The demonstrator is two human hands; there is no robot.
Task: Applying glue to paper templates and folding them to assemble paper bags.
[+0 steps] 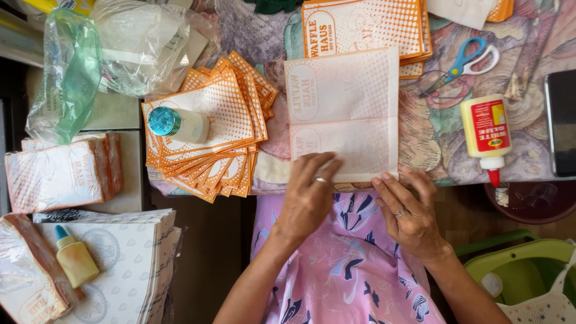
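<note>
A flat orange-and-white printed paper sheet (343,114) lies on the table in front of me, creased across its middle. My left hand (309,195) rests with its fingers on the sheet's near edge. My right hand (408,207) presses the sheet's near right corner with its fingertips. Both hands wear a ring. Neither hand grips anything; the fingers lie flat and slightly apart on the paper.
A fanned pile of folded orange paper bags (207,135) with a small bottle (179,123) on top lies left. More printed sheets (363,27) are stacked behind. Blue scissors (465,60), a glue bottle (487,132), a dark phone (562,120) sit right. Plastic bags (108,54), stacks and a yellow glue bottle (75,258) lie far left.
</note>
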